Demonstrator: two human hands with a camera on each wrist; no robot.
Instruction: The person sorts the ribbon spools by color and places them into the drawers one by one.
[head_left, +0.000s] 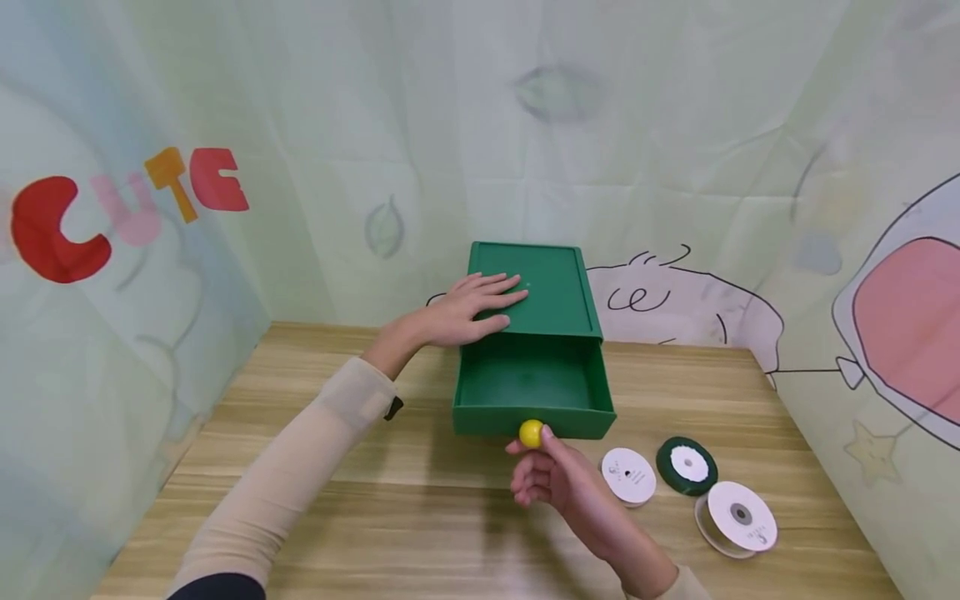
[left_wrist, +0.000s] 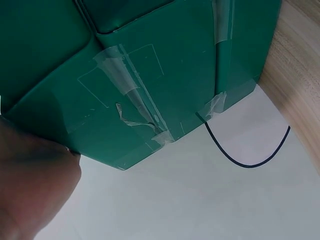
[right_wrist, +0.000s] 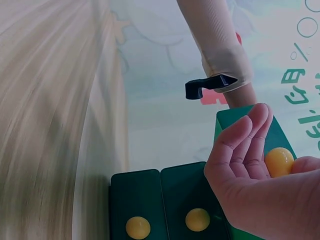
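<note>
The green box [head_left: 551, 287] stands at the far side of the counter [head_left: 360, 533], near the middle. Its top drawer [head_left: 480, 419] is pulled out toward the near side. Two more drawers [right_wrist: 135, 195] sit under it, both closed, each with a round yellow knob. Strips of clear tape [left_wrist: 131, 82] are stuck on the box.

The left arm, in a long cream sleeve [head_left: 292, 458], reaches from the near left. The left hand [head_left: 476, 308] lies flat on the left part of the box top, with its fingers straight, a bit spread, and pointing right. The right arm comes from the near right. The right hand [head_left: 555, 479] pinches the yellow knob [head_left: 531, 433] of the open drawer between thumb and first finger. Its other fingers are bent.

Right of that hand, three ribbon spools lie on the counter: a small white spool [head_left: 628, 477], a dark green spool [head_left: 687, 466] and, nearest, a big white spool [head_left: 738, 517]. The counter looks like pale wood with stripes.

A pale cloth [head_left: 322, 167] hangs around it. It has the bright word CUTE [head_left: 63, 229] on the left and a pink balloon [head_left: 911, 329] on the right.
</note>
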